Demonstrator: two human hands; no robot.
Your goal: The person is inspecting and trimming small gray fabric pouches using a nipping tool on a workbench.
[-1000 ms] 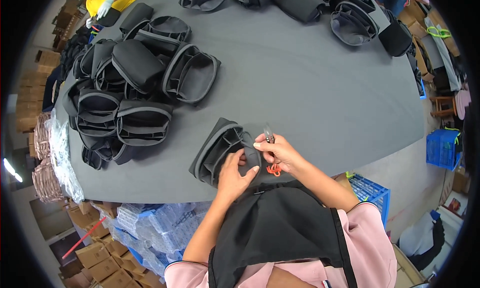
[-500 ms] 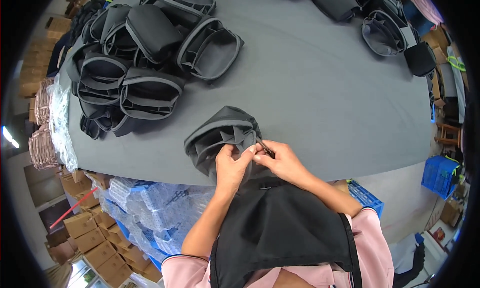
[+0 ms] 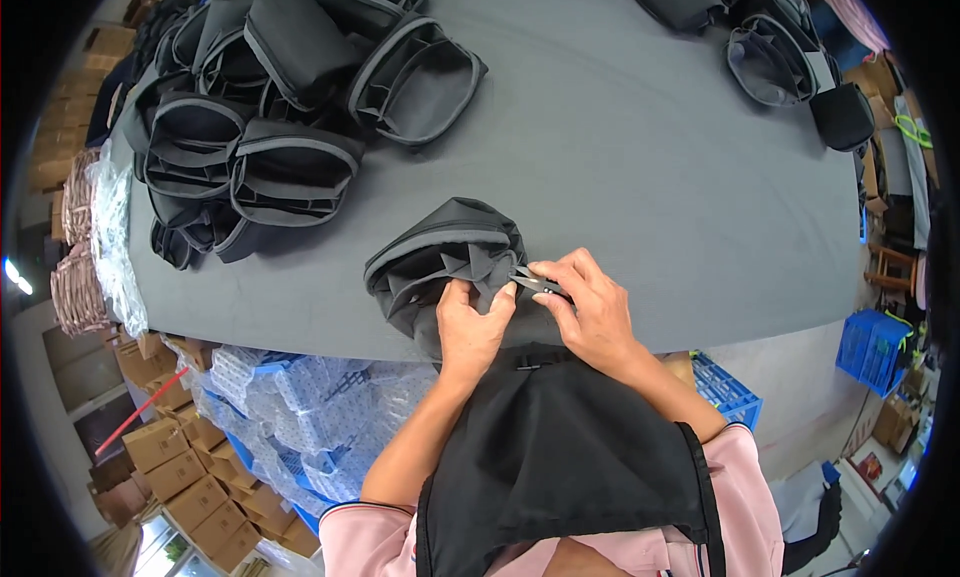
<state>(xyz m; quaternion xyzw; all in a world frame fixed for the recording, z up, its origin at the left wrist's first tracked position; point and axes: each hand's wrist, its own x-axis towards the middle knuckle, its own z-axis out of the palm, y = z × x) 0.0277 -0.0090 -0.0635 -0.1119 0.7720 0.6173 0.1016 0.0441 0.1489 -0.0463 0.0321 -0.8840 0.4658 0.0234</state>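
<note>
A dark grey fabric pouch [image 3: 440, 239], opened out so its folded inner lining shows, rests at the near edge of the grey-covered table. My left hand [image 3: 472, 329] is closed on the pouch, pinching its lining between thumb and fingers near the right end of the opening. In my right hand [image 3: 592, 312] is a pair of thread snips [image 3: 541, 283], gripped between thumb and fingers. Their blades are spread and their tips point left, at the pouch's edge beside my left thumb. Whether a thread lies between the blades is too small to tell.
Several similar pouches [image 3: 295, 172] are heaped at the table's [image 3: 650, 187] far left, and more pouches [image 3: 770, 62] lie at the far right. Blue crates under bubble wrap [image 3: 320, 407] and cardboard boxes [image 3: 190, 477] stand at the near left. Another person [image 3: 850, 12] is at the far right.
My right hand has lifted slightly and turned the snips, whose spread blades now show at the pouch's edge. My left hand keeps its pinch on the lining.
</note>
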